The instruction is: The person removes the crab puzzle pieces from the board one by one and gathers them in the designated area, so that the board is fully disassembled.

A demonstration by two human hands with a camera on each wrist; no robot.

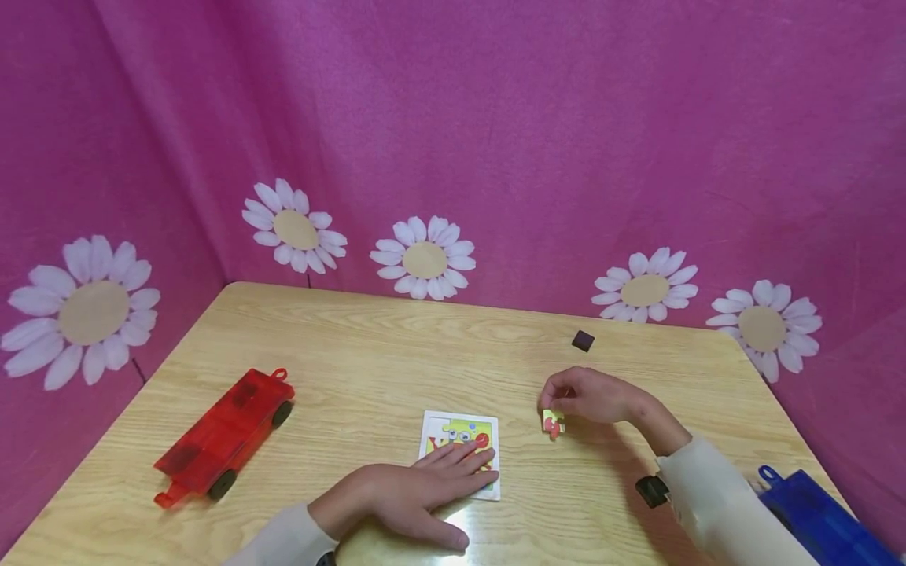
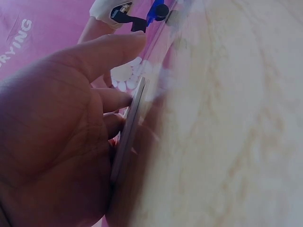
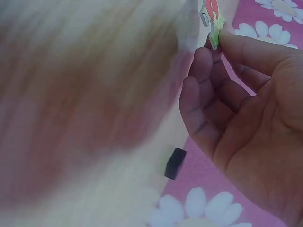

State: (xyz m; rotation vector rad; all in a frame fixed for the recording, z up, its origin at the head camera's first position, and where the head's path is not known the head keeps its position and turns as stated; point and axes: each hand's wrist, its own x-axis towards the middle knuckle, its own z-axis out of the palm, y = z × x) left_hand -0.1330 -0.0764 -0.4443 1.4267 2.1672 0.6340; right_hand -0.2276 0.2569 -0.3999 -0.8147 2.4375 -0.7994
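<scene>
My left hand (image 1: 418, 491) lies with its fingers spread over a small white-bordered picture puzzle (image 1: 493, 489) on the table. The puzzle shows a yellow and red cartoon picture, partly covered by the fingers; its thin edge (image 2: 129, 130) appears in the left wrist view beneath the fingertips. To the right, my right hand (image 1: 591, 393) pinches a jigsaw piece (image 1: 552, 423) between thumb and fingertips. Yellow-green and red colour the piece (image 3: 216, 30), which is held just off to the puzzle's right.
A red toy car base (image 1: 225, 428) with black wheels stands at the left. A blue one (image 1: 824, 511) sits at the right edge, partly behind the right sleeve. A small dark square block (image 1: 583, 340) lies towards the back. Pink flowered cloth (image 1: 495, 141) hangs behind the wooden table (image 1: 340, 354).
</scene>
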